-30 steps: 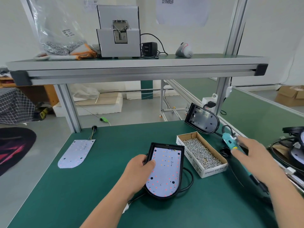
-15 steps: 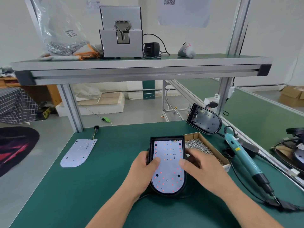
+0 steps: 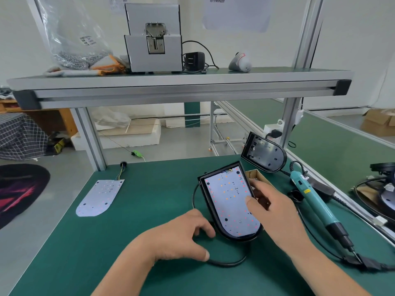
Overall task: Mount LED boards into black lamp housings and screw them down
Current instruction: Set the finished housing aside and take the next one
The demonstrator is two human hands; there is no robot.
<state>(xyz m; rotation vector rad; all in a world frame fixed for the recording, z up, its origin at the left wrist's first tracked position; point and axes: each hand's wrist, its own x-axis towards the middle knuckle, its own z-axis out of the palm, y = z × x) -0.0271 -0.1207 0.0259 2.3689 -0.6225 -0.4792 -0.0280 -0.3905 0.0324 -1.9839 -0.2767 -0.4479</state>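
Lamp housing (image 3: 205,199) lies on the green bench (image 3: 149,210), right of centre. It is now skewed, square end to 11 o'clock and rounded end to 5 o'clock; half a second ago it lay straight. LED board (image 3: 228,206) is seated inside it.

Your left hand (image 3: 181,238) has come off the board. It rests on the bench at the housing's 7 o'clock, fingers loosely curled, gripping nothing. Your right hand (image 3: 271,212) pinches the housing's right wall, thumb on the board and fingers outside the rim.

Electric screwdriver (image 3: 314,201) lies untouched at 3 o'clock.

Containers: on the shelf (image 3: 171,77) at 11 o'clock, a clear bag (image 3: 64,28) holds a heap of small silver parts. Cardboard box (image 3: 255,175), at the housing's 1 o'clock, is mostly hidden behind housing and hand, so its contents barely show.
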